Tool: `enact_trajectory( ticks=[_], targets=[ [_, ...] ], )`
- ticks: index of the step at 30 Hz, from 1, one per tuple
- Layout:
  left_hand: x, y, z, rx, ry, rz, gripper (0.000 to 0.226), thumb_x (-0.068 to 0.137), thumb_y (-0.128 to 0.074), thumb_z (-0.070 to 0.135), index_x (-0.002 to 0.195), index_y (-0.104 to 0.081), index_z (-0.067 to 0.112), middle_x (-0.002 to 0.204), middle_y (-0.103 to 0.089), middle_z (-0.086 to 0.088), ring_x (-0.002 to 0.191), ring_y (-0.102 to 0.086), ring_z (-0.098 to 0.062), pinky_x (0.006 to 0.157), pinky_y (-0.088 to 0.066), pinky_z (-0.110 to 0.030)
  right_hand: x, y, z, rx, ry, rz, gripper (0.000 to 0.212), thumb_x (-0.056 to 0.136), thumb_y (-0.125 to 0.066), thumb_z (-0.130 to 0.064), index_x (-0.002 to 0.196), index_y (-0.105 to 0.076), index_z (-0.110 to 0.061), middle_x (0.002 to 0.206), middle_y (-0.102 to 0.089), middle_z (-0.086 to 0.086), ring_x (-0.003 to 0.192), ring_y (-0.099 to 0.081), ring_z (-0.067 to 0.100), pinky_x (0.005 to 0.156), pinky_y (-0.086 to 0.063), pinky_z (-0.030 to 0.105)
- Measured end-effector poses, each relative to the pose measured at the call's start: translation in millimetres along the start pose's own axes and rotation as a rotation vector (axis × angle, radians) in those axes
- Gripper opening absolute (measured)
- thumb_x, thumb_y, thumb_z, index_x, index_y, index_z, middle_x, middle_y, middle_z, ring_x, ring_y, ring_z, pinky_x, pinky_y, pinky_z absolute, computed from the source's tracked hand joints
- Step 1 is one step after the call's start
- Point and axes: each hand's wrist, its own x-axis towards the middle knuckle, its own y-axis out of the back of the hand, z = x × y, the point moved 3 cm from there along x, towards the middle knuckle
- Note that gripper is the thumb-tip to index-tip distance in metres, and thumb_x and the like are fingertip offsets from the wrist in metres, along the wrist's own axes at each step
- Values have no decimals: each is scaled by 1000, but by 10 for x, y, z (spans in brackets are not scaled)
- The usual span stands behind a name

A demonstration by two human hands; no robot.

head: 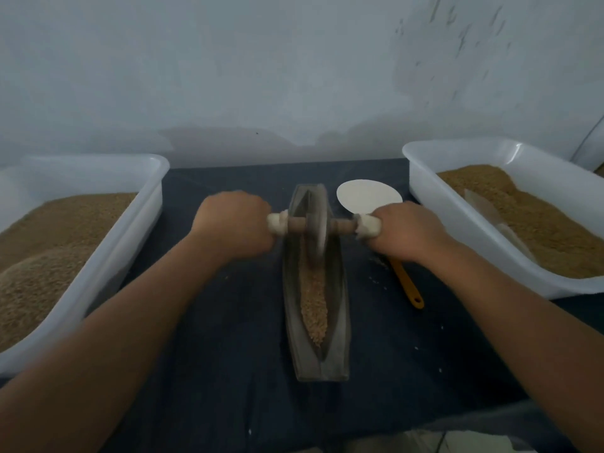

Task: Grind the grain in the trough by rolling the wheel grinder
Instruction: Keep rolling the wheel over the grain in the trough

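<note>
Here we are at the bench: both fists are on the axle. The left hand [233,223] is curled tight round the padded white grip at 9 o'clock of the wheel, and the right hand [405,232] is wrapped round the matching grip at 3 o'clock. The wheel grinder [316,223] stands upright in the groove near the 12 o'clock end of the trough [340,289]. The grain [313,299] lies in a narrow strip from under the wheel down towards 6 o'clock.

I'd say this is mid-stroke. To do it well, the 2 arms should press evenly so the wheel stays upright. The pull should run straight along the groove to 6 o'clock, over the kernels that look whole there. Lean to 1 side and grain will likely spill over the lip.

The trough rests on a dark cloth [228,354] flecked with a few stray bits. At 9 o'clock sits a white tub [108,256] heaped with tan grain, and at 3 o'clock there's a second tub [457,233], also filled. Between the trough and that tub lies a white paddle [366,194] with an orange handle [407,282]. Behind stands a pale, scuffed wall [261,76].
</note>
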Motion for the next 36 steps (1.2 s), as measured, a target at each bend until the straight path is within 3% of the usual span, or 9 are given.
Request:
enact_trajectory(
  ticks=[4,7,11,14,20,26,28,31,36],
  targets=[
    [299,144,52,46,-7,-7,25,74,-57,50,68,-56,25,70,-58,5,60,-53,-19,61,-47,-33,160,-141,19,21,-93,70,32,96,-54,-60,85,-61,-31,85,-66,-7,76,-62,16,65,-53,36],
    [-40,69,56,3,-18,-3,24,78,-58,47,68,-53,26,69,-57,8,62,-55,-20,61,-46,-32,-62,-39,9,-9,-18,21,23,88,-62,-53,77,-62,-33,75,-65,-9,68,-61,10,58,-51,33],
    [-739,-106,-25,7,-75,98,30,76,-58,56,64,-45,31,55,-47,13,48,-45,-7,47,-27,-24,-613,56,-5,39,147,-82,28,67,-56,-69,75,-61,-43,65,-64,-14,59,-60,-1,51,-45,28],
    [-765,-154,-60,-1,-90,130,34,73,-58,58,60,-42,31,51,-43,13,45,-39,-5,47,-20,-21,-658,61,-22,46,170,-75,32,65,-54,-71,77,-61,-43,66,-64,-15,62,-60,-1,54,-50,31],
    [150,-122,-93,-56,49,44,34,81,-53,56,68,-57,24,69,-60,6,62,-57,-20,57,-43,-31,53,41,-40,-90,7,249,28,86,-63,-51,69,-51,-31,65,-53,-9,58,-47,8,50,-32,27],
    [-215,-151,-43,-122,55,-23,29,86,-56,49,69,-57,26,69,-59,9,61,-56,-14,58,-42,-31,4,167,-49,-71,71,40,17,77,-67,-45,68,-60,-33,66,-61,-9,62,-56,8,53,-46,30],
    [-613,-190,-47,-125,38,-43,28,83,-56,53,69,-56,29,66,-58,10,60,-56,-11,54,-39,-29,-289,172,-66,-47,155,-13,17,69,-63,-53,68,-62,-36,61,-62,-11,57,-59,3,50,-50,31],
    [-1048,-193,-46,-155,47,-109,27,80,-55,58,70,-55,33,61,-58,11,55,-54,-4,48,-35,-25,-604,215,-106,-46,230,-33,35,60,-49,-68,69,-63,-37,60,-61,-14,55,-57,1,49,-49,28],
    [-673,-146,-17,-114,34,-99,26,78,-52,53,71,-57,29,66,-59,10,60,-56,-10,54,-40,-28,-321,166,-115,-55,138,15,27,81,-65,-58,71,-63,-33,66,-63,-10,64,-59,5,55,-52,33]
  ],
)
